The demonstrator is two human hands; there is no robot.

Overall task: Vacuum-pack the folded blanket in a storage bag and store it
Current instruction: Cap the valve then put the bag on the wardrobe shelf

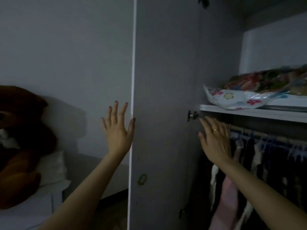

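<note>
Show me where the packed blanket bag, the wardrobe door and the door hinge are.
blanket bag (259, 92), head view, on its floral plastic front.
wardrobe door (166, 72), head view, on its bare inner face.
door hinge (192, 115), head view, on its metal arm.

Dim home bedroom. Open wardrobe door (162, 97); clothes (259, 160) hanging on a rail (249, 132) beneath a shelf (249, 112). Teddy bear (20, 143) sitting by a pillow (51, 166) at left.
</note>
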